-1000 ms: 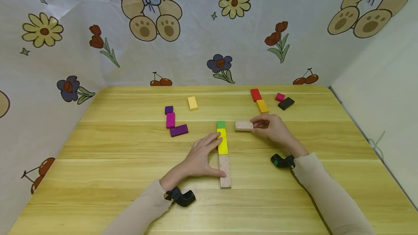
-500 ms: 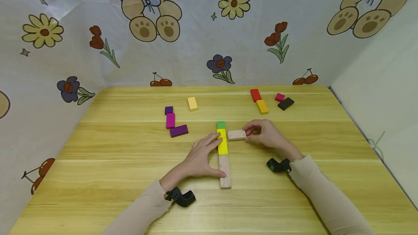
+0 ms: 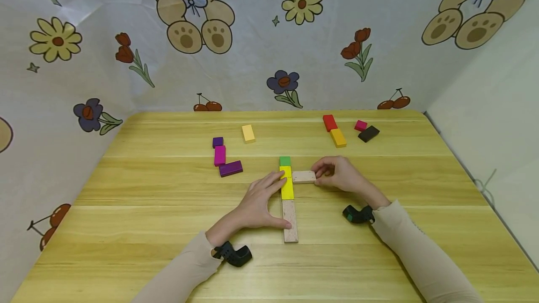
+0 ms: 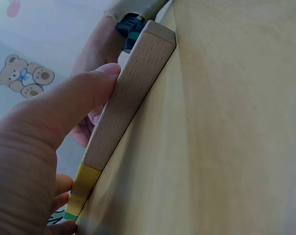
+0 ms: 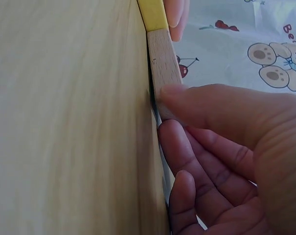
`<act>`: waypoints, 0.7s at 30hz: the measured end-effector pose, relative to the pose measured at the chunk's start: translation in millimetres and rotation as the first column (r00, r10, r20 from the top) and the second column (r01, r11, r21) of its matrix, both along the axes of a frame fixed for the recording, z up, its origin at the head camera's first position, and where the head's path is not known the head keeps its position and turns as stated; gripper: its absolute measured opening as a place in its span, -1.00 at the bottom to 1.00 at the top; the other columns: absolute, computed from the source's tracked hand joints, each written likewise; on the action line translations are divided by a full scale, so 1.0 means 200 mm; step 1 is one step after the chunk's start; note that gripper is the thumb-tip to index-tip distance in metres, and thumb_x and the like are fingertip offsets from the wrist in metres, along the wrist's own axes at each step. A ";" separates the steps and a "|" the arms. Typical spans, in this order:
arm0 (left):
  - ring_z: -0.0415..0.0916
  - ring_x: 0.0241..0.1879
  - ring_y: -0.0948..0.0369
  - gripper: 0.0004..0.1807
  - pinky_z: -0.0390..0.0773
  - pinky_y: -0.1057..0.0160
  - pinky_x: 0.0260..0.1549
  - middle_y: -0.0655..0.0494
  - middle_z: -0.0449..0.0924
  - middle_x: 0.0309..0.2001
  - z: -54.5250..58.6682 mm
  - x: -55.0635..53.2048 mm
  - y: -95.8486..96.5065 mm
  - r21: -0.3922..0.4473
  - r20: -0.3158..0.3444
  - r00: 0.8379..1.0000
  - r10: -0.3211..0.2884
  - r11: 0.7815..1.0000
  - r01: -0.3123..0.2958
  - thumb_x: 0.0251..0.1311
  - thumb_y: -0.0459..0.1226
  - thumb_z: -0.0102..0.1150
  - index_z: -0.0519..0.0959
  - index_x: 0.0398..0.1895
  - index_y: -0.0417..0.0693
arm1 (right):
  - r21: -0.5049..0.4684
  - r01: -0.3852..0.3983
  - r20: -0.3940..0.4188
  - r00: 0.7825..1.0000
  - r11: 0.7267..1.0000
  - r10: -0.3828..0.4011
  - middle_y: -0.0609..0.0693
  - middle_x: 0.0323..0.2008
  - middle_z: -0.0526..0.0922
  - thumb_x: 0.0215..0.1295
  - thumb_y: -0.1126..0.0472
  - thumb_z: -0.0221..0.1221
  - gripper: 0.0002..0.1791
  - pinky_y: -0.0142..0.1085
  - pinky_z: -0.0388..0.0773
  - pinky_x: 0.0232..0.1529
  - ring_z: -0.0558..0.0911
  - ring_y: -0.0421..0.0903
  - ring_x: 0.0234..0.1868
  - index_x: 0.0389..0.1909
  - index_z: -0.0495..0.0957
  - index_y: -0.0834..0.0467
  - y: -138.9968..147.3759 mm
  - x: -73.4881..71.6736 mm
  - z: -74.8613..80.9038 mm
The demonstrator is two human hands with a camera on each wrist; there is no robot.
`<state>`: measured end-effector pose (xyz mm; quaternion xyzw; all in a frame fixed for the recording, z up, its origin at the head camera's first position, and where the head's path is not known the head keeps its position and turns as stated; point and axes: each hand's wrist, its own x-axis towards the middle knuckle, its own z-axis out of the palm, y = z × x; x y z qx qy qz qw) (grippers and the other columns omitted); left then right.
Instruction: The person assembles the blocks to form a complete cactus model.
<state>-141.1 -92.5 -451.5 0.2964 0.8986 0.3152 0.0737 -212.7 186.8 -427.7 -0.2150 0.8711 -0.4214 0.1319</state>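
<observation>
A row of blocks runs away from me in the head view: a long bare wooden block [image 3: 291, 234] nearest, yellow blocks [image 3: 288, 192] in the middle, a green block [image 3: 285, 161] at the far end. My left hand [image 3: 258, 205] rests along the row's left side, thumb on the wooden block and spread fingertips on the yellow. Between thumb and fingers, my right hand [image 3: 342, 175] pinches the outer end of a shorter bare wooden block [image 3: 302, 177]. That block lies crosswise, its inner end right at the yellow side, as the right wrist view also shows.
Left of the row lie a dark purple cube [image 3: 217, 142], a magenta block [image 3: 220, 155] and a purple block [image 3: 231, 168]. Farther back are a pale yellow block [image 3: 248, 133], red block [image 3: 330, 122], orange block [image 3: 338, 138], pink cube [image 3: 360, 125] and black block [image 3: 368, 133].
My right hand has brought the short wooden block left and toward me, from apart to right beside the yellow blocks. My left hand has stayed in place on the row.
</observation>
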 end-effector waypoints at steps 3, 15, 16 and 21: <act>-0.16 0.56 0.07 0.23 -0.06 -0.15 0.44 0.15 -0.08 0.58 0.00 0.00 0.00 -0.001 -0.002 1.000 0.001 1.000 -0.001 -0.23 0.23 0.47 0.13 0.52 -0.03 | 0.001 -0.003 0.008 1.000 1.000 0.003 0.04 -0.30 0.67 0.10 0.34 0.39 -0.71 -0.46 0.58 -0.27 0.58 -0.08 -0.29 -0.12 0.64 0.22 0.00 0.00 0.00; -0.15 0.56 0.07 0.23 -0.05 -0.15 0.44 0.14 -0.07 0.58 -0.01 0.00 0.00 -0.007 -0.010 1.000 0.002 1.000 -0.002 -0.22 0.24 0.47 0.13 0.52 -0.03 | -0.007 -0.004 -0.024 1.000 1.000 0.004 0.08 -0.23 0.70 0.11 0.18 0.42 -0.62 -0.43 0.55 -0.28 0.61 -0.13 -0.27 -0.05 0.65 0.21 0.04 -0.03 0.00; -0.15 0.56 0.06 0.23 -0.06 -0.15 0.44 0.14 -0.07 0.58 -0.01 0.00 0.00 -0.007 -0.011 1.000 0.000 1.000 0.000 -0.22 0.24 0.47 0.13 0.52 -0.03 | -0.005 0.016 -0.043 0.999 1.000 -0.016 0.09 -0.20 0.70 0.12 0.17 0.41 -0.62 -0.42 0.55 -0.27 0.61 -0.11 -0.26 -0.04 0.65 0.22 0.05 -0.04 0.00; -0.16 0.56 0.06 0.24 -0.07 -0.15 0.45 0.14 -0.08 0.58 0.00 0.00 0.00 -0.009 -0.010 1.000 -0.006 1.000 0.006 -0.23 0.24 0.47 0.12 0.52 -0.04 | 0.009 0.208 -0.151 0.967 0.978 -0.205 0.20 -0.01 0.66 0.21 0.21 0.34 -0.57 -0.40 0.51 -0.20 0.63 0.03 -0.16 0.08 0.59 0.27 0.14 -0.11 0.03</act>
